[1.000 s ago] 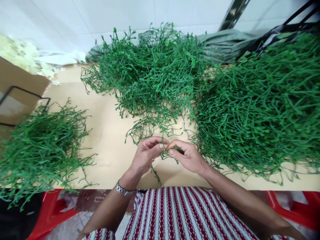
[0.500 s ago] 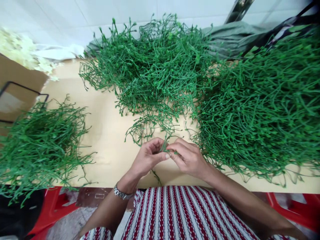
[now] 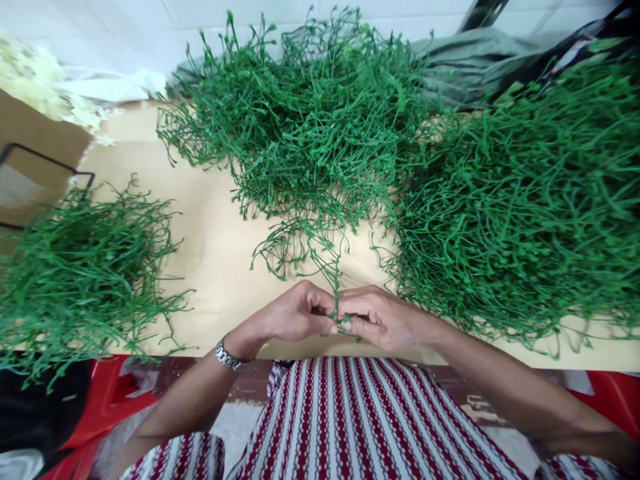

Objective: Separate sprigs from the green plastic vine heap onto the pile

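Close to the table's front edge, my left hand (image 3: pixel 303 311) and my right hand (image 3: pixel 381 316) meet with thumbs and fingertips pinched. Between them is a thin green artificial stem (image 3: pixel 337 283), its upper part pointing away from me and small green tips showing below the thumbs. Both hands grip it near its lower end. Just beyond my fingers lies a loose bunch of similar stems (image 3: pixel 287 247), which runs into the large middle heap of green stems (image 3: pixel 320 127). A metal watch (image 3: pixel 227 357) sits on my left wrist.
A dense heap of green stems (image 3: pixel 525 213) covers the right side. A smaller pile (image 3: pixel 95 267) lies at the left, near a cardboard box (image 3: pixel 40 133) and a black wire frame (image 3: pixel 50 160). Pale flowers (image 3: pixel 30 73) and grey-green cloth (image 3: pixel 460 67) are at the back. Red stools (image 3: pixel 105 400) stand below.
My hands have come slightly nearer to me and turned, wrists further apart. The stem between them now stands straighter and shows more clearly. The view has tilted a little.
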Available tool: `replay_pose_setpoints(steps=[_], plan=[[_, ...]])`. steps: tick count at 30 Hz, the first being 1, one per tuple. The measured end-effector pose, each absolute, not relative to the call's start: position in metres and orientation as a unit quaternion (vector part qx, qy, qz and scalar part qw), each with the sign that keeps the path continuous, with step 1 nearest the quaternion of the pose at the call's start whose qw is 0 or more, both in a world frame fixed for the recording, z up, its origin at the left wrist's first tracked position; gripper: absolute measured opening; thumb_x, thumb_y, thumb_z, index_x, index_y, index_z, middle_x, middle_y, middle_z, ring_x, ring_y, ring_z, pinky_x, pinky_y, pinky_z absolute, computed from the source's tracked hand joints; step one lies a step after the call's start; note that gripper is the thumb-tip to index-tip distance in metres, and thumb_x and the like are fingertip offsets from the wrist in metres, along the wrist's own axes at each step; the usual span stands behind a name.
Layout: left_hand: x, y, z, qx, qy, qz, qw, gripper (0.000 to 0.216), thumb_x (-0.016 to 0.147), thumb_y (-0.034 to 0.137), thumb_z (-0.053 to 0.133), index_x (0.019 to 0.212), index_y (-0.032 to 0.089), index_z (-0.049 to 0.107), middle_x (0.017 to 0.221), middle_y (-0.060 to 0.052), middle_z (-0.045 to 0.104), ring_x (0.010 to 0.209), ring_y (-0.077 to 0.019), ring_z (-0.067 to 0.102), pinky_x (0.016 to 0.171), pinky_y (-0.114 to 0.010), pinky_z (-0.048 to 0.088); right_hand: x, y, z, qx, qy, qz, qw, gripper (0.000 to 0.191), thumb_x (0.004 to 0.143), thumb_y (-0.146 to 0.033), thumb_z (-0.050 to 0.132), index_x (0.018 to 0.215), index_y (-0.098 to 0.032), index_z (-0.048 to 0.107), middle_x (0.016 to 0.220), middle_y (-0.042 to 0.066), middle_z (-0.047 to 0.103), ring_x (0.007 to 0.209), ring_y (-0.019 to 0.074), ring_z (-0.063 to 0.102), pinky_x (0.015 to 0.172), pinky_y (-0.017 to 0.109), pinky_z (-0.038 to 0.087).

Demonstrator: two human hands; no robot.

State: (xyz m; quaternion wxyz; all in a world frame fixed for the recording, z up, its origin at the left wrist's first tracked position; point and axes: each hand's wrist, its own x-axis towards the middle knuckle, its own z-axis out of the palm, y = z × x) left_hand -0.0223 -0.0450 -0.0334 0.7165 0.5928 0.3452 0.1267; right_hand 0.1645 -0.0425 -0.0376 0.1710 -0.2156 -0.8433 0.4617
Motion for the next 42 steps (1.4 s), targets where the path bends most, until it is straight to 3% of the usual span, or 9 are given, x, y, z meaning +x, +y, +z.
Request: replay_pose_setpoints(steps=[8, 13, 16, 18, 22, 31, 42], plan=[[-0.027, -0.041, -0.022, 0.597, 0.324, 0.112, 0.725, 0.035, 0.066, 0.012, 0.056, 0.043, 0.017, 0.029, 0.047, 0.007, 0.024, 0.045, -0.0052, 0.021, 0.044, -0.024, 0.017, 0.176, -0.041, -0.034, -0.122, -0.797, 0.580, 0.119, 0.019, 0.082, -0.009, 0.041, 0.065, -0.017, 0.044, 0.059, -0.004, 0.039, 0.057, 0.0088, 0.037, 0.056, 0.023, 0.031], [-0.034, -0.034, -0.027, 0.551, 0.374, 0.195, 0.720, 0.016, 0.067, 0.021, 0.063, 0.055, 0.012, 0.056, 0.051, 0.003, 0.044, 0.047, -0.0065, 0.034, 0.045, -0.022, 0.023, 0.191, -0.024, -0.019, -0.247, -0.806, 0.500, 0.198, 0.019, 0.089, -0.025, 0.039, 0.074, -0.017, 0.047, 0.066, -0.001, 0.045, 0.062, 0.0108, 0.041, 0.058, 0.025, 0.033], [-0.032, -0.036, -0.034, 0.511, 0.380, 0.274, 0.721, 0.012, 0.068, 0.023, 0.065, 0.064, 0.012, 0.063, 0.056, 0.001, 0.049, 0.049, -0.0065, 0.036, 0.046, -0.021, 0.025, 0.184, -0.025, -0.026, -0.323, -0.752, 0.522, 0.239, 0.026, 0.093, -0.033, 0.032, 0.081, -0.017, 0.048, 0.074, 0.002, 0.050, 0.068, 0.0121, 0.047, 0.062, 0.026, 0.037], [-0.028, -0.039, -0.038, 0.500, 0.385, 0.297, 0.717, 0.012, 0.069, 0.025, 0.065, 0.068, 0.012, 0.064, 0.059, 0.001, 0.051, 0.050, -0.0063, 0.035, 0.046, -0.021, 0.025, 0.175, -0.031, -0.036, -0.375, -0.703, 0.544, 0.264, 0.025, 0.093, -0.035, 0.031, 0.083, -0.017, 0.047, 0.069, 0.000, 0.048, 0.062, 0.0104, 0.045, 0.058, 0.023, 0.037], [-0.021, -0.046, -0.048, 0.461, 0.414, 0.358, 0.699, 0.015, 0.068, 0.026, 0.068, 0.074, 0.014, 0.061, 0.066, 0.000, 0.052, 0.054, -0.0069, 0.039, 0.049, -0.020, 0.028, 0.161, -0.041, -0.050, -0.420, -0.681, 0.534, 0.274, 0.020, 0.092, -0.031, 0.034, 0.090, -0.018, 0.050, 0.062, -0.004, 0.040, 0.053, 0.0086, 0.036, 0.051, 0.021, 0.030], [-0.017, -0.053, -0.054, 0.413, 0.480, 0.414, 0.653, 0.024, 0.064, 0.026, 0.072, 0.066, 0.015, 0.052, 0.054, 0.006, 0.040, 0.049, -0.0053, 0.032, 0.046, -0.018, 0.025, 0.157, -0.047, -0.051, -0.424, -0.690, 0.536, 0.239, 0.018, 0.083, -0.025, 0.051, 0.099, -0.018, 0.054, 0.073, -0.002, 0.054, 0.061, 0.0088, 0.046, 0.057, 0.020, 0.037], [-0.015, -0.058, -0.053, 0.377, 0.467, 0.426, 0.677, 0.020, 0.066, 0.031, 0.071, 0.075, 0.014, 0.064, 0.066, -0.002, 0.063, 0.042, -0.0028, 0.028, 0.040, -0.019, 0.019, 0.153, -0.047, -0.057, -0.394, -0.630, 0.606, 0.283, 0.018, 0.080, -0.020, 0.052, 0.095, -0.015, 0.062, 0.089, 0.004, 0.065, 0.082, 0.0140, 0.057, 0.074, 0.027, 0.045]])
